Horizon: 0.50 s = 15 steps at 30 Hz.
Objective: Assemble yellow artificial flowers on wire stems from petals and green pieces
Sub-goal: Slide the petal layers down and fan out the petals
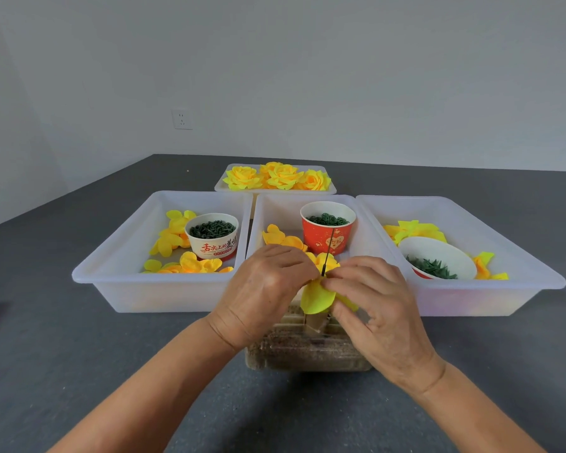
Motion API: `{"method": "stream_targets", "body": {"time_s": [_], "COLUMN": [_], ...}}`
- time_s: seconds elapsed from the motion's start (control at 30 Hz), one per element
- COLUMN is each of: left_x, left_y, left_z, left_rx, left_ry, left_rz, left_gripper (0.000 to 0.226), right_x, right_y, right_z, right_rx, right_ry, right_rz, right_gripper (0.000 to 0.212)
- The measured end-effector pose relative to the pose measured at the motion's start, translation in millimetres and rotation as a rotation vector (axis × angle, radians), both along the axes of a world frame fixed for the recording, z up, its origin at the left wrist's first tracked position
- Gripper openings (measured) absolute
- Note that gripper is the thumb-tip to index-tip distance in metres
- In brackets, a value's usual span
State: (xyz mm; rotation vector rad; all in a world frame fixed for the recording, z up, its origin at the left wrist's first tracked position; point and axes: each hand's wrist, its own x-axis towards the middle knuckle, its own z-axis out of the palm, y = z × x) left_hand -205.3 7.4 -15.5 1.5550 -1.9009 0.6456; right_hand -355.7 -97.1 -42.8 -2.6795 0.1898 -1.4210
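A thin dark wire stem (pixel 327 253) stands upright in front of the middle tray, with yellow petals (pixel 317 297) threaded on it. My left hand (pixel 262 289) grips the petals from the left. From the right, my right hand (pixel 370 299) pinches them at the wire. Loose yellow petals (pixel 183 263) lie in the left tray beside a white cup of dark green pieces (pixel 212 229). A red cup of green rings (pixel 328 220) stands in the middle tray. A tipped white bowl of green pieces (pixel 433 267) lies in the right tray.
Three white trays (pixel 111 279) stand side by side on the grey table. Behind them a smaller tray holds finished yellow flowers (pixel 276 176). A clear brownish box (pixel 307 348) sits under my hands. A wall with a socket (pixel 181 119) rises behind.
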Motion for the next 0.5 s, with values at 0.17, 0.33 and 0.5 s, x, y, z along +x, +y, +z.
{"method": "stream_targets", "body": {"time_s": [0.17,0.33,0.5], "left_x": [5.9,7.1,-2.7], "left_y": [2.1,3.4,1.7], "left_z": [-1.2,-3.5,1.5], "left_rx": [0.005,-0.022,-0.048], "left_ry": [0.043,0.122,0.467], "left_rz": [0.038,0.072,0.066], "left_gripper": [0.011,0.02,0.015], "right_x": [-4.2,2.1,14.9], "right_y": [0.0,-4.8,-6.7], "right_z": [-2.8,8.3,15.6], "right_rx": [0.191,0.649,0.828], "right_ry": [-0.049,-0.118,-0.052], "right_rz": [0.054,0.088,0.124], "right_gripper": [0.018,0.016,0.025]}}
